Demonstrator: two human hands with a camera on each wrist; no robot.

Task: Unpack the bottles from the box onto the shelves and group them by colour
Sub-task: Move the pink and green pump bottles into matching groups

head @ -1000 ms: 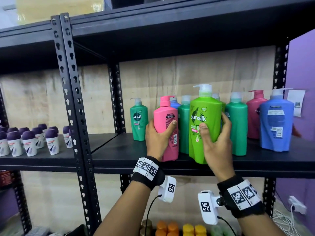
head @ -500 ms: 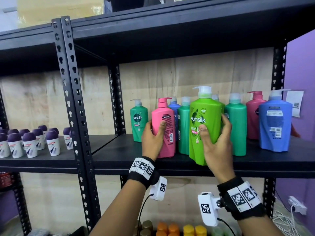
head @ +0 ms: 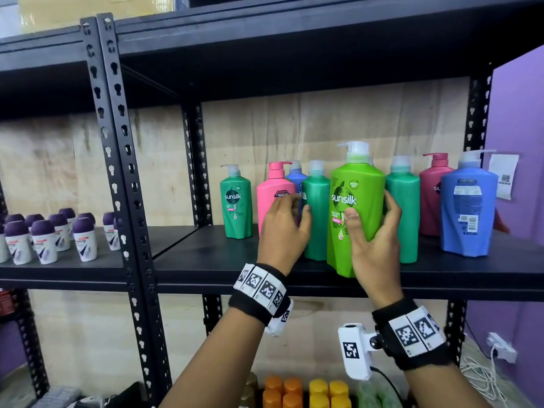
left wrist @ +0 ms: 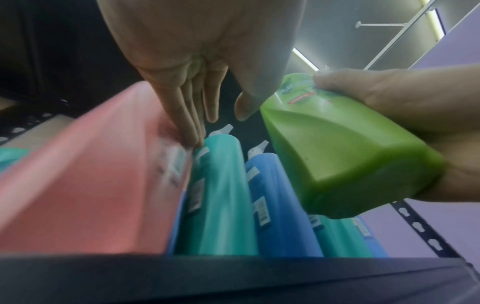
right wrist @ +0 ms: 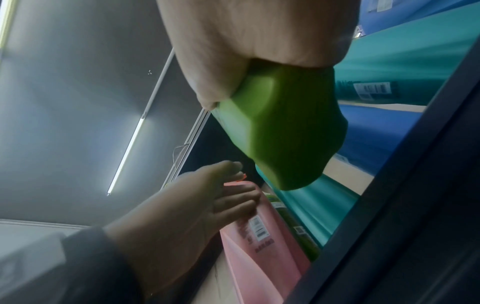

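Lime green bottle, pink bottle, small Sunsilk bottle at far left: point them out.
lime green bottle (head: 357,184), head view, upper front.
pink bottle (head: 272,191), head view, upper body.
small Sunsilk bottle (head: 237,207), head view, front label.

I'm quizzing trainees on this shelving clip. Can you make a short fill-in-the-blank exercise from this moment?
1. The right hand grips the ____ green bottle.
2. The left hand has its fingers straight against the ____ bottle.
3. The small roll-ons have ____ caps.

Missing words: light; pink; purple
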